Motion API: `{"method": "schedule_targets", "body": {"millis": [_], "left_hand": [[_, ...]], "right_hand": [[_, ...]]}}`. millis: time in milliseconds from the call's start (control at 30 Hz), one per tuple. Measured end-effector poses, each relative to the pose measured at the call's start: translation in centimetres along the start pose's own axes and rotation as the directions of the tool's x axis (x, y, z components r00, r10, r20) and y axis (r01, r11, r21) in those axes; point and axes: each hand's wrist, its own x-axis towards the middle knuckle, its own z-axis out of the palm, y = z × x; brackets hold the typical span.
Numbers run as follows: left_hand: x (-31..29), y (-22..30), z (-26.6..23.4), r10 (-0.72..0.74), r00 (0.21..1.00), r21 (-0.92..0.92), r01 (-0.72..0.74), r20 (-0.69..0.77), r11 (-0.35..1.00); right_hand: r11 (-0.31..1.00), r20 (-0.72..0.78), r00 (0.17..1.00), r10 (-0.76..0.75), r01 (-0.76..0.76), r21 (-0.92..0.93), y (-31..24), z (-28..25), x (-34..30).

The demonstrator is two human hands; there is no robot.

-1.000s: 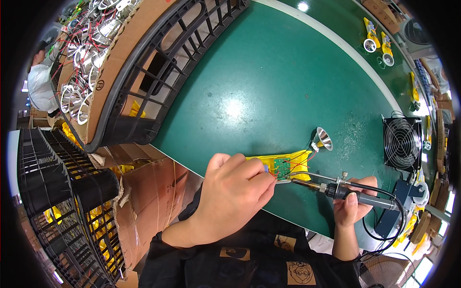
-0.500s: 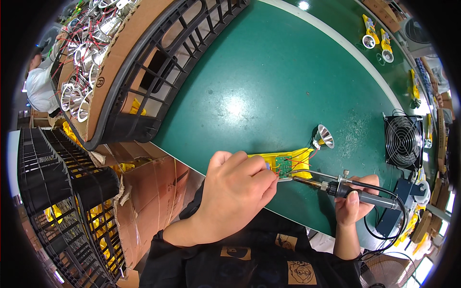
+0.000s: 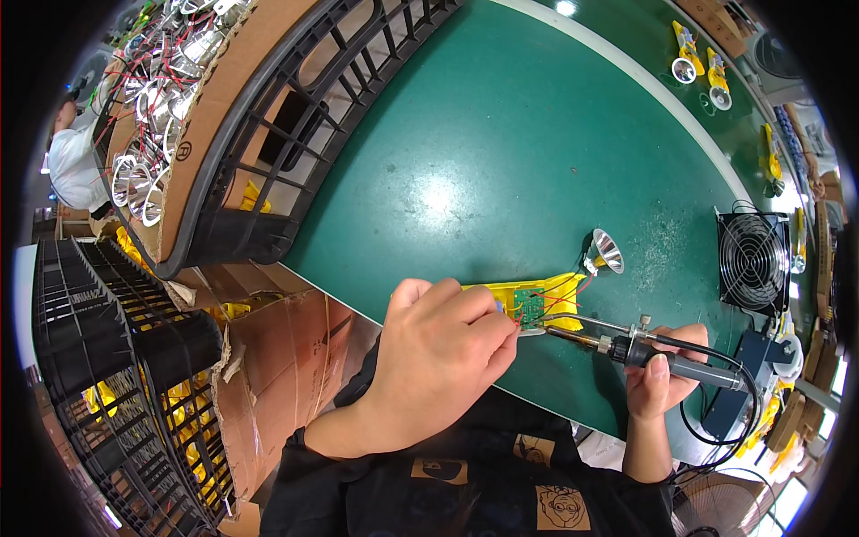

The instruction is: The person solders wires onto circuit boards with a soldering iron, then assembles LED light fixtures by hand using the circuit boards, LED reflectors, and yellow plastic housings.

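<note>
A yellow plastic lamp housing point(image 3: 562, 289) lies at the near edge of the green table with a green circuit board point(image 3: 530, 302) inside. My left hand point(image 3: 452, 358) covers its left end, thumb and fingertips pinched at the board where a thin red wire shows; the exact grip is partly hidden. From the right, my right hand point(image 3: 662, 380) is closed round a soldering iron point(image 3: 640, 354). The iron's tip and a thin metal feed tube reach the board's near edge. Red and dark wires run from the board to a silver reflector point(image 3: 608, 251) on the table just beyond the housing.
A black plastic crate point(image 3: 268, 170) stands at the left, beside a cardboard box of wired reflectors point(image 3: 157, 116). A black fan point(image 3: 753, 261) and a dark blue unit point(image 3: 739, 380) sit at the right. More yellow housings point(image 3: 686, 54) lie beyond the pale strip.
Both hands and the soldering iron keep almost the same place. The wires over the board and the iron's tip have shifted only slightly.
</note>
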Motion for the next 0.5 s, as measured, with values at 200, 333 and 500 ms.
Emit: {"method": "schedule_targets", "body": {"millis": [200,333,500], "left_hand": [[0.03,0.01,-0.11,-0.005,1.000,-0.005,0.005,0.001,1.000],[0.01,-0.06,-0.07,-0.010,1.000,-0.008,0.010,0.007,1.000],[0.00,0.01,-0.07,-0.018,1.000,-0.021,0.018,0.015,1.000]], "right_hand": [[0.998,0.069,0.998,-0.002,-0.003,0.070,-0.07,-0.75,-0.13],[0.997,0.068,0.998,-0.013,0.008,0.079,-0.07,-0.67,-0.22],[0.988,0.035,0.987,-0.154,0.155,-0.018,0.05,-0.33,-0.43]]}}
